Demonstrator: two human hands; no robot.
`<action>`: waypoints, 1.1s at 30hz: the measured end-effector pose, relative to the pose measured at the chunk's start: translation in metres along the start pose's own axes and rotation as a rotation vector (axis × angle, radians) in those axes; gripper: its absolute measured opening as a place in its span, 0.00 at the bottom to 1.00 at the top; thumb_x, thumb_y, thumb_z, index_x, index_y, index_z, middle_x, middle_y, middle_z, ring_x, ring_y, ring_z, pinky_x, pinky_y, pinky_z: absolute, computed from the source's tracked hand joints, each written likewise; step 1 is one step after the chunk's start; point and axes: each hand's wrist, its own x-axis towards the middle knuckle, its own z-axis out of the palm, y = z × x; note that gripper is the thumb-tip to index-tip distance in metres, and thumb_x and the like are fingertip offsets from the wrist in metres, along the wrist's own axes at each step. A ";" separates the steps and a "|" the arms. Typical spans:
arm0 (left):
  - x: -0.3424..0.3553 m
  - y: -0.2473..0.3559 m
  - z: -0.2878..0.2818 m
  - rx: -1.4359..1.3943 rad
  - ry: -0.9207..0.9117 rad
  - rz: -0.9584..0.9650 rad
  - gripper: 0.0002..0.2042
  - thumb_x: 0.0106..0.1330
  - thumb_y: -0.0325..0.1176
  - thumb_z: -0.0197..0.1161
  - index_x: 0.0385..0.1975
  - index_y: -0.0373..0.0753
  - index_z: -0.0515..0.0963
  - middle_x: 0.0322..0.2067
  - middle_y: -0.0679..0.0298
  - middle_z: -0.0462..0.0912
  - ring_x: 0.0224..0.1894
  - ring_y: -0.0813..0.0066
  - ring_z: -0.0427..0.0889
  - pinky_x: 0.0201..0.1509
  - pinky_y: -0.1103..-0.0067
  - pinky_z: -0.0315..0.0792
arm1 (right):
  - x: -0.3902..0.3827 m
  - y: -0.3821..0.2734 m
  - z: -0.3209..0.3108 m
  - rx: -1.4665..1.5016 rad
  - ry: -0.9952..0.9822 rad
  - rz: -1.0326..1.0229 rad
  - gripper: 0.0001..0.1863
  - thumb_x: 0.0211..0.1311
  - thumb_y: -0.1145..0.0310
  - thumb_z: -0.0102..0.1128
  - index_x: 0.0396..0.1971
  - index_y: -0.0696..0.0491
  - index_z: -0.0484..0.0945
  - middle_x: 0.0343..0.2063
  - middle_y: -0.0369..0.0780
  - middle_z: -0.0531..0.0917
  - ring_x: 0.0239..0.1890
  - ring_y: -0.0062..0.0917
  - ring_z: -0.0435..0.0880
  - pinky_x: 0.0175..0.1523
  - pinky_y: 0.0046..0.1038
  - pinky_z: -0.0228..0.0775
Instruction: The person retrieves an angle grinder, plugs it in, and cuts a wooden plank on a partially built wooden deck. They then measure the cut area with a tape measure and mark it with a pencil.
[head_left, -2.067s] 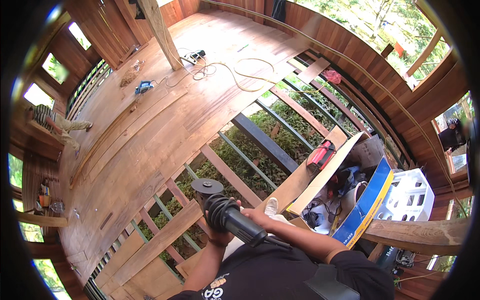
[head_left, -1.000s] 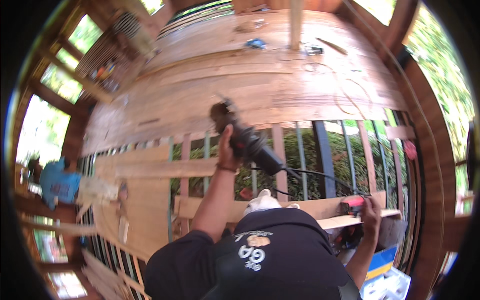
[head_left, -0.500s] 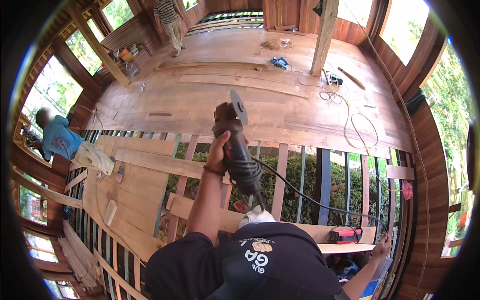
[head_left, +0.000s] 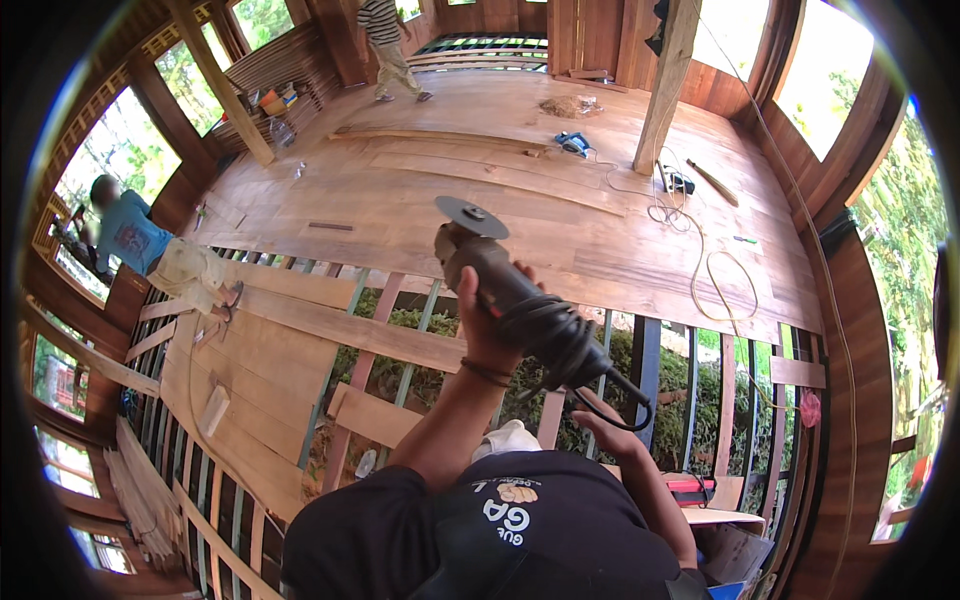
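An angle grinder [head_left: 508, 295] was held up in the air before the wearer, the left hand's [head_left: 490, 335] grip wrapped firmly around its body. The right hand [head_left: 605, 432] was beside the black cord [head_left: 545, 322]; whether its grip had closed could not be told. Below, bare joists [head_left: 647, 372] crossed greenery; beyond, a brown plank floor [head_left: 400, 225] reached wooden walls [head_left: 850, 380] with bright window openings [head_left: 822, 75].

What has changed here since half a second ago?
The right hand, which held the black cord out to the right, has come in near the tail of the dark angle grinder with a grey disc; its grip is unclear. That tail has swung rightward. The left hand still grips the grinder; the blue power tool still lies on the brown wooden floor.
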 end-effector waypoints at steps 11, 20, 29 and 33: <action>0.000 0.036 -0.010 0.386 -0.027 0.165 0.33 0.68 0.60 0.65 0.55 0.32 0.74 0.49 0.54 0.81 0.53 0.59 0.81 0.60 0.61 0.78 | -0.056 -0.051 -0.035 0.362 0.190 -0.139 0.08 0.71 0.66 0.62 0.36 0.55 0.82 0.26 0.32 0.80 0.29 0.15 0.77 0.36 0.21 0.67; -0.002 0.074 -0.012 0.381 0.170 0.479 0.28 0.70 0.53 0.67 0.54 0.31 0.74 0.48 0.55 0.81 0.53 0.59 0.82 0.62 0.62 0.78 | -0.111 0.052 -0.095 -0.823 0.228 0.176 0.11 0.66 0.67 0.63 0.41 0.59 0.87 0.31 0.45 0.87 0.35 0.31 0.86 0.46 0.33 0.76; -0.038 0.107 -0.009 0.321 0.022 0.209 0.34 0.65 0.61 0.67 0.52 0.32 0.74 0.44 0.54 0.82 0.49 0.59 0.83 0.58 0.63 0.80 | -0.164 0.100 -0.211 -0.859 0.997 0.223 0.14 0.64 0.65 0.61 0.42 0.60 0.85 0.32 0.46 0.85 0.37 0.35 0.83 0.45 0.38 0.74; -0.024 0.067 -0.006 -0.018 -0.021 0.168 0.36 0.64 0.65 0.65 0.51 0.33 0.74 0.45 0.55 0.81 0.52 0.58 0.80 0.62 0.62 0.77 | -0.088 0.052 -0.155 -1.164 0.659 0.185 0.23 0.54 0.71 0.66 0.52 0.56 0.83 0.51 0.52 0.83 0.56 0.48 0.81 0.63 0.42 0.73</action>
